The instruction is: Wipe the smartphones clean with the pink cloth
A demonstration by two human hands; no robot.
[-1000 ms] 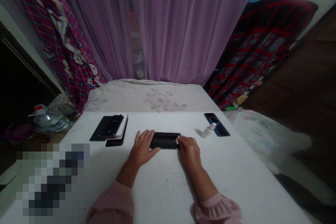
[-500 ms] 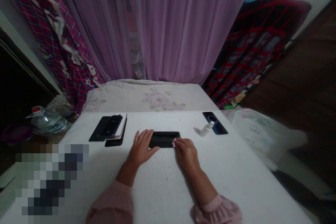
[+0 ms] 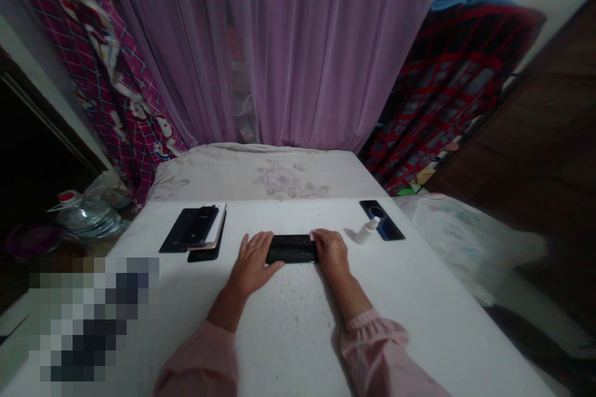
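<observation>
Table (image 3: 419,316), black phone (image 3: 292,249) between left hand (image 3: 252,263) (flat), right hand (image 3: 331,252)

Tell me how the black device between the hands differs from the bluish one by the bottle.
Pose: the black device lies crosswise, the bluish device at a slant.
Contact: the left hand and right hand are at the black device's two ends; no hand touches the bluish device.
Look: the bluish device shows a ring; none is visible on the black device.
Both are dark and lie on the white surface.
</observation>
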